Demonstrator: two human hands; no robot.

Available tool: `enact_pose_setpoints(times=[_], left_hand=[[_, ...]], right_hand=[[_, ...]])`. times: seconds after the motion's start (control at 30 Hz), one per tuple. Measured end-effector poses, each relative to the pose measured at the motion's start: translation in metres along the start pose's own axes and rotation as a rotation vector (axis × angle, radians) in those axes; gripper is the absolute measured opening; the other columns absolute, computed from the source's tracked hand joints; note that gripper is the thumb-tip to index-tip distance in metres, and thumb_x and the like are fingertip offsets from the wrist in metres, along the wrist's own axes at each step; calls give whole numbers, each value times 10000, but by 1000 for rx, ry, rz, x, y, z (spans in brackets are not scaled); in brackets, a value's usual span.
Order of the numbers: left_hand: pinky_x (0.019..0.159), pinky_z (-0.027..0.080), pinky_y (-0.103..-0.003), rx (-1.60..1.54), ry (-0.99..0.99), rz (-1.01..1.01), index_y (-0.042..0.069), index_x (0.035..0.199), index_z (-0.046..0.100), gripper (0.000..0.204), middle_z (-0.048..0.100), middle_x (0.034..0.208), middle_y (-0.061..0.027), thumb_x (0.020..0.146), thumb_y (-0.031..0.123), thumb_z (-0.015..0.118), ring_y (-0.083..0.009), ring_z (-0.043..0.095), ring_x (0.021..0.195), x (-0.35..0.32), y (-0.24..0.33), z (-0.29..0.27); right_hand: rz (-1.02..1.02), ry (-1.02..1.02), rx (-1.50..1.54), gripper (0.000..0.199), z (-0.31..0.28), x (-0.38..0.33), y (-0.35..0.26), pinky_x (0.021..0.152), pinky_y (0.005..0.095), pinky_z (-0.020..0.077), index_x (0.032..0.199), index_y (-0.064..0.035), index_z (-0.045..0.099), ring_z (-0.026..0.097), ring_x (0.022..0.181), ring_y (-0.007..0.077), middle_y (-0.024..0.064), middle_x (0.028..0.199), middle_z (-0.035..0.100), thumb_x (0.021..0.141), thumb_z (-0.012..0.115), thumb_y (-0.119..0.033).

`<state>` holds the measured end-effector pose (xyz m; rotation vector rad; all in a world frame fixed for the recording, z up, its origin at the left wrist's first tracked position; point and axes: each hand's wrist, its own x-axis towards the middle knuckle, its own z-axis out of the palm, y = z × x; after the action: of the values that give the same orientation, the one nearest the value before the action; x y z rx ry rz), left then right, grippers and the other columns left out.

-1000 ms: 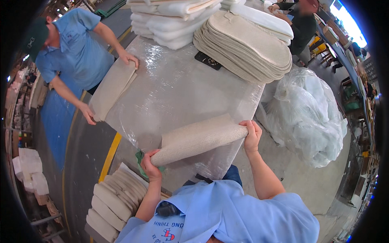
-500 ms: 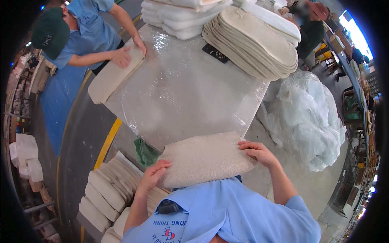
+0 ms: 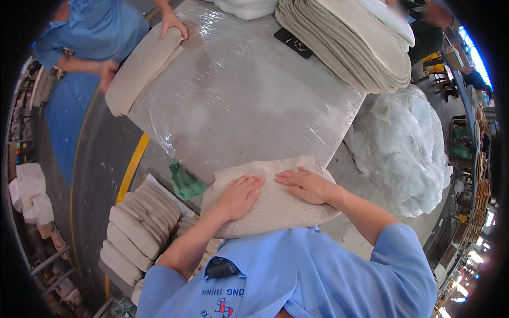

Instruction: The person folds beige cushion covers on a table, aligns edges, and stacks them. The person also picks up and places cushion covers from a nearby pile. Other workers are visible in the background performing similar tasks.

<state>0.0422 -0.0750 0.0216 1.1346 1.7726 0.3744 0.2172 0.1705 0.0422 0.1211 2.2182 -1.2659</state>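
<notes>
A flat beige felt pad lies at the near edge of the plastic-wrapped table, against my blue shirt. My left hand presses flat on its left part, fingers spread. On its upper right part rests my right hand, palm down, fingertips pointing toward the left hand. Neither hand grips the pad; both lie open on top of it.
A co-worker in blue at the far left holds a rolled beige pad on the table's corner. A tall stack of flat pads fills the far right. Rolled pads lie stacked on the floor at left. Clear plastic bags sit at right.
One second ago I held the pad rolled above the table between both hands. It now lies unrolled at the near edge, and both palms have come down onto it.
</notes>
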Motion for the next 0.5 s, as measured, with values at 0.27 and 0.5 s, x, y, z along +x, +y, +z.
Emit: enact_pose_setpoints(times=[0.27,0.5], left_hand=[[1199,398,-450,-72,188,-43,70,1443,642,466,611,1491,-166,1078,332,519,-371,539,1408,25,-30,-17],[1030,495,-474,166,444,-69,42,1230,738,406,692,1188,-189,989,367,692,-381,625,1184,46,-31,-26]], right_hand=[[146,337,124,459,-18,20,47,1053,437,506,1342,-36,714,678,1200,329,151,1301,735,1070,545,-365],[806,85,-95,330,-60,3,38,851,465,577,1046,-11,767,749,954,348,193,999,771,1002,645,-315]])
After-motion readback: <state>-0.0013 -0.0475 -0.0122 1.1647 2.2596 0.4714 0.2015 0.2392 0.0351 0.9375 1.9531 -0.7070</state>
